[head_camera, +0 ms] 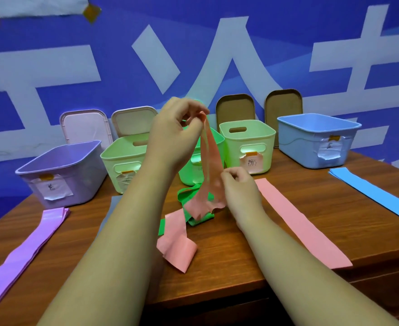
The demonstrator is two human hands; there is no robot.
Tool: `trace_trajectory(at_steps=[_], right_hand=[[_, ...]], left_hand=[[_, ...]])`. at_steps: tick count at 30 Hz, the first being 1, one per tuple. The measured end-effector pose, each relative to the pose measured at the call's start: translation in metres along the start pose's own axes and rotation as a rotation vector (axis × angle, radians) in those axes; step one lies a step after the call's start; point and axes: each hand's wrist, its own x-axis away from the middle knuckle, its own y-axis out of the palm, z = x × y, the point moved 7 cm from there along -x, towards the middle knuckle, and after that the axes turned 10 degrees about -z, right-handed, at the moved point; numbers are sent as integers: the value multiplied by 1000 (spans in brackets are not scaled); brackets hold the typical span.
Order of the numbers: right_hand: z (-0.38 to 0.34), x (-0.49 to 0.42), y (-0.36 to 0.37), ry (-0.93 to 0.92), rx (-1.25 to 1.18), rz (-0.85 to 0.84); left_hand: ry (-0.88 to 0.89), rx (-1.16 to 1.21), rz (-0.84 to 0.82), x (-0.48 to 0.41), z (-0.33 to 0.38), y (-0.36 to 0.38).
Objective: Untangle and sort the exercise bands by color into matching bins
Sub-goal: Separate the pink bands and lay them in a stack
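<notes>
The left hand [175, 130], raised, pinches the top of a pink exercise band [209, 156] between thumb and curled fingers. The right hand [239, 184], lower, pinches the same band where it meets a tangled green band [186, 194]. That green band lies on the tabletop [222, 267] beneath both hands.

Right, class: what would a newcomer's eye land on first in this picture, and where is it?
At the centre, the left hand holds up a pink band while the right hand pinches it lower down, its tail tangled with a green band on the table. Behind stands a row of pastel bins.
</notes>
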Motion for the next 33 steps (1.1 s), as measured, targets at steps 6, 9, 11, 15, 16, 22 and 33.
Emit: trace_trajectory(at_steps=[6, 9, 11, 15, 16, 22, 33], right_hand=[[-10, 6, 12, -24, -111, -160], [-11, 10, 17, 1, -167, -227], [-12, 12, 21, 1, -190, -281], [-14, 17, 25, -29, -214, -354], [-15, 17, 26, -50, -206, -357], [-16, 19, 27, -53, -105, -349], [-20, 20, 22, -121, 114, -265]], left_hand=[[35, -60, 42, -23, 20, -9], [-3, -14, 50, -34, 24, -16], [-17, 15, 46, -40, 25, -19], [-43, 36, 31, -49, 25, -22], [-56, 37, 28, -51, 24, -22], [-103, -11, 22, -57, 24, -27], [-239, 65, 133, -65, 10, -46]])
